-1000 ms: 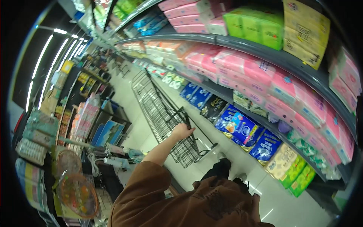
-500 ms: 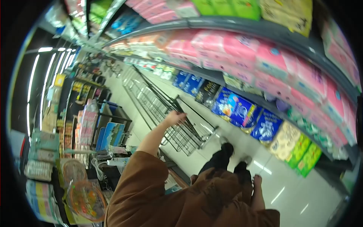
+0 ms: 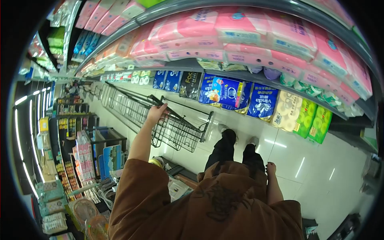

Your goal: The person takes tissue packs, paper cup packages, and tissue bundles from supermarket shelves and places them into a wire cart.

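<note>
My left hand (image 3: 159, 112) is wrapped round the dark handle of a black wire shopping cart (image 3: 176, 131), my arm stretched forward to it. The cart's basket points up the aisle, and I make out no goods in it. My right hand (image 3: 271, 168) hangs low beside my leg, away from the cart and the shelves. Its fingers look loosely curled, and nothing shows in them.
A long shelf on the right holds pink tissue packs (image 3: 244, 34). Blue toilet-roll packs (image 3: 262, 100) and green packs (image 3: 320, 122) stand low along the floor (image 3: 292, 160). On the left are stocked racks (image 3: 82, 152) and a display with a blue board (image 3: 113, 160).
My view has turned, so the shelves and cart appear further left and more level. The left hand keeps its grip on the cart handle, and the right hand still hangs down.
</note>
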### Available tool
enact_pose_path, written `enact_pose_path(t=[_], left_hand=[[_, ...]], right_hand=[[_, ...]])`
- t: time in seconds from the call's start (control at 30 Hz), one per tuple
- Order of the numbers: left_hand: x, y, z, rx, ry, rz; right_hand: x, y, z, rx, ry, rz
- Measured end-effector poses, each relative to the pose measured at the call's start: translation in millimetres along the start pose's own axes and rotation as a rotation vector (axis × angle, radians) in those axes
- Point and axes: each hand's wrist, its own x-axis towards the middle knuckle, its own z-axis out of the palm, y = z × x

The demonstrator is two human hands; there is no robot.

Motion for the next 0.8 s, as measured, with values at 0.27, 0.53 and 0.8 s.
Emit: enact_pose_path(t=[0.27,0.53,0.8], left_hand=[[-13.1,26.8,10.6,-0.094,0.055,0.0],[-12.9,19.5,2.9,-0.052,-0.005,-0.007],[-3.7,18.5,-3.4,-0.112,-0.104,-0.036]], right_hand=[[1.5,7.7,-9.7,0.01,0.007,-0.068],[4.1,37.9,-3.5,-0.295,0.092,-0.191],[-37.2,-2.1,-13.4,-0.234,0.061,-0.165]])
